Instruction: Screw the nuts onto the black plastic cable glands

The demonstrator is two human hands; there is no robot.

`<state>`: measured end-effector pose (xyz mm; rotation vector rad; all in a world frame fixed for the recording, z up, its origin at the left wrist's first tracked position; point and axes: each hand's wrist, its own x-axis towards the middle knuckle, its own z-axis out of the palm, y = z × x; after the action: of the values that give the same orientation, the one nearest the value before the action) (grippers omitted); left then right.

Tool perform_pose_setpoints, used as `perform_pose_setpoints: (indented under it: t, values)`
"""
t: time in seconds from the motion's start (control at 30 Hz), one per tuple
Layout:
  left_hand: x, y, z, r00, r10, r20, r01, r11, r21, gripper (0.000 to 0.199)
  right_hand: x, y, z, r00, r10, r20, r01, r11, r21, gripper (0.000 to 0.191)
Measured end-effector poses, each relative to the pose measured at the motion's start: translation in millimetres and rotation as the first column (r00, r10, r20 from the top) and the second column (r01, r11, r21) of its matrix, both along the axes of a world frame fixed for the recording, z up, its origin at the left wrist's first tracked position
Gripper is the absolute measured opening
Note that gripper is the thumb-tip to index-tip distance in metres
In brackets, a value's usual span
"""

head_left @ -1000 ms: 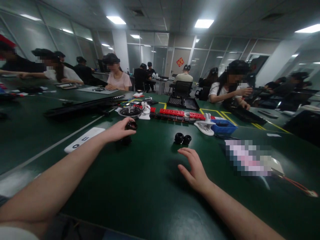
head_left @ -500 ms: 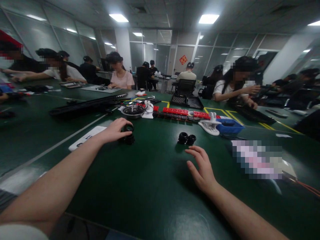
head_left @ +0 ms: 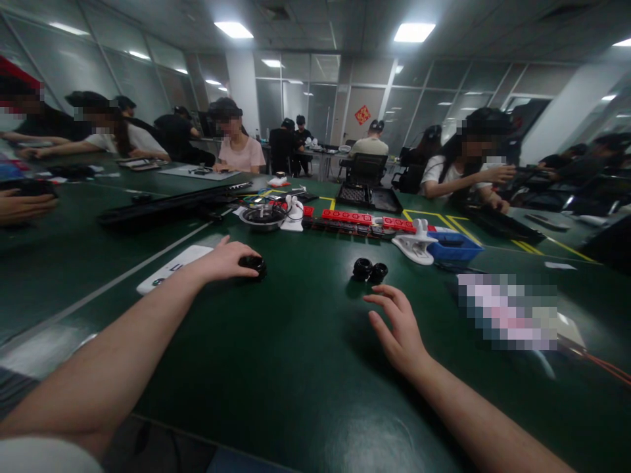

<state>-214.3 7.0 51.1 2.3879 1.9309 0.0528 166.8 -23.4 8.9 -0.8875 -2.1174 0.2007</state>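
Left hand (head_left: 227,259): well left of the black pair (head_left: 363,268), thumb and fingers wrapped round a black fitting (head_left: 254,265), down low at the green table (head_left: 305,341).
Right hand (head_left: 398,328): nothing in it, palm free, fingers loosely curved, hovering on the near side of the black pair!
Black pair: two round pieces, side by side.
White slab (head_left: 180,264): far left of the black pair, partly behind the left wrist.
Red strip (head_left: 348,217): straight beyond the black pair.
White clamp (head_left: 417,244): right of the black pair and beyond, blue bin (head_left: 456,247) just beside.
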Motion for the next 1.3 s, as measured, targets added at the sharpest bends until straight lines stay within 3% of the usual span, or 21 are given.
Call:
perform_pose_setpoints:
  t: [0.23, 0.3, 0.37, 0.43, 0.53, 0.6, 0.67, 0.73, 0.87, 0.97, 1.07, 1.3]
  values:
    - [-4, 2, -6.2, 0.986, 0.052, -0.158, -0.043, 0.997, 0.06, 0.054, -1, -2, 0.8, 1.0, 0.009, -0.008, -0.009, 1.0, -0.02, 0.019]
    - [-1, 1, -2.9, 0.984, 0.07, -0.164, -0.046, 0.988, 0.145, 0.06, -1, -3, 2.1, 1.0, 0.007, -0.014, -0.008, 1.0, -0.02, 0.019]
    - [11, -3, 3.4, 0.99, 0.045, -0.133, 0.002, 0.943, 0.333, 0.064, -1, -4, 3.2, 1.0, 0.008, -0.027, -0.009, 1.0, -0.018, 0.019]
    - [32, -10, 9.7, 0.995, -0.043, -0.087, 0.082, 0.852, 0.517, 0.059, -1, -4, 3.8, 0.999, 0.014, -0.04, -0.014, 1.0, -0.015, 0.019]
    - [82, -19, 10.1, 0.976, -0.211, -0.06, 0.206, 0.785, 0.584, 0.044, -1, -5, 3.8, 0.998, 0.035, -0.055, -0.035, 0.999, -0.013, 0.019]
    - [120, -18, 2.1, 0.952, -0.306, -0.023, 0.272, 0.806, 0.526, 0.038, -2, -6, 3.5, 0.997, 0.049, -0.064, -0.05, 0.999, -0.014, 0.018]
    - [157, -6, -10.1, 0.943, -0.322, 0.079, 0.254, 0.855, 0.452, 0.042, -2, -7, 3.3, 0.996, 0.053, -0.07, -0.054, 0.998, -0.012, 0.018]
    - [187, 14, -23.0, 0.959, -0.164, 0.231, 0.079, 0.938, 0.336, 0.058, -2, -8, 3.8, 0.996, 0.05, -0.074, -0.051, 0.999, -0.005, 0.018]
    - [223, 62, -44.5, 0.951, 0.029, 0.307, -0.112, 0.96, 0.256, 0.079, 1, -10, 7.3, 0.996, 0.037, -0.083, -0.037, 0.999, 0.002, 0.018]
    - [231, 83, -56.2, 0.944, 0.082, 0.321, -0.146, 0.972, 0.184, 0.065, 4, -11, 11.0, 0.995, 0.024, -0.094, -0.024, 1.0, 0.001, 0.018]
    - [226, 89, -62.4, 0.941, 0.115, 0.318, -0.17, 0.974, 0.151, 0.059, 7, -10, 12.6, 0.996, 0.023, -0.09, -0.024, 1.0, -0.009, 0.018]
    - [179, 79, -56.6, 0.956, 0.109, 0.273, -0.155, 0.976, 0.151, 0.061, 11, 0, 7.2, 0.999, -0.009, -0.035, 0.007, 0.998, -0.061, 0.017]
